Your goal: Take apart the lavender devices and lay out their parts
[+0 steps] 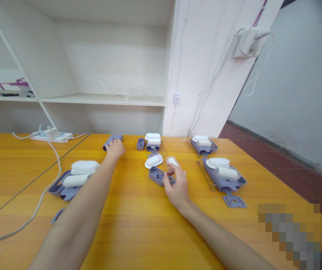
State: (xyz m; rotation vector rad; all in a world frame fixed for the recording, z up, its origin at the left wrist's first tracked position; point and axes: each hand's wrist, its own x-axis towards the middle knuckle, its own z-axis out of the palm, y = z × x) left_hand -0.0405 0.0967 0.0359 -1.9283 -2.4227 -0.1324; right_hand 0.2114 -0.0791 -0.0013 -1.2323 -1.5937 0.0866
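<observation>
My left hand (116,148) reaches to the back of the table and rests on a purple-grey plastic part (113,140); its fingers are bent over it, and whether they grip it is unclear. Near the middle, my right hand (177,182) has its fingers curled round a white roller (172,162). Beside that hand lies a purple-grey open tray-like part (156,175), with a flat slotted piece partly hidden by the fingers. A white oval cover (153,161) sits just behind the tray-like part.
Purple-grey housings with white rollers stand at the left (76,181), back (153,142) and right (224,174). A coiled spring (205,175) and slotted plate (234,201) lie at right. A power strip (51,135) and cable cross the left.
</observation>
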